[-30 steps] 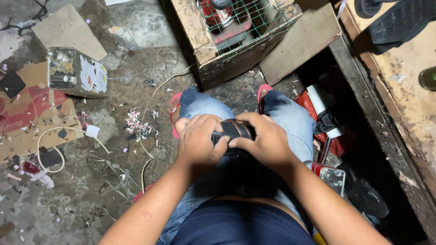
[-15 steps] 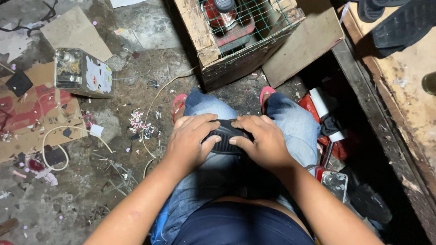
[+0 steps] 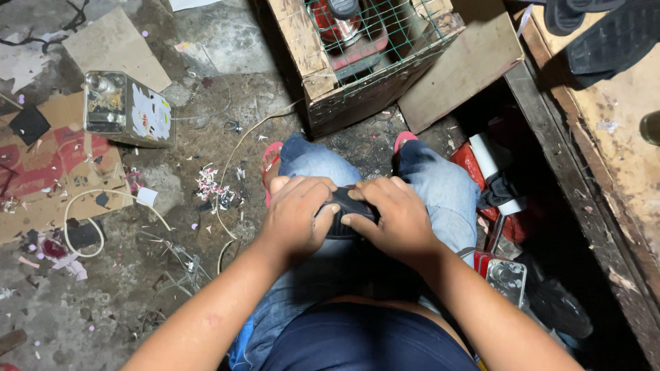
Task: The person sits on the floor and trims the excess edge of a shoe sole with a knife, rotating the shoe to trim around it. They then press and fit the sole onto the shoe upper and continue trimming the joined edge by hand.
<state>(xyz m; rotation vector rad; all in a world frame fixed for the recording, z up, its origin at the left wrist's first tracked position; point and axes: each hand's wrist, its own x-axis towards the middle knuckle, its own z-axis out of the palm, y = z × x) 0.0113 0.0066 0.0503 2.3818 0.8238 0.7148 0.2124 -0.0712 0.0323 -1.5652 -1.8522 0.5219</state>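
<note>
left hand (image 3: 295, 220) + right hand (image 3: 393, 218): my fingers closed on the black ribbed part (image 3: 346, 214) | braced over knees | squeeze evenly, thumbs steady

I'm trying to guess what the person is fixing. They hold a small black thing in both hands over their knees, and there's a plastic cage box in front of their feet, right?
Not quite. Both the left hand and the right hand do grip the small black ribbed object over the knees, but the box ahead of the feet is wooden with green wire mesh, not plastic. The head view shows this.
</note>
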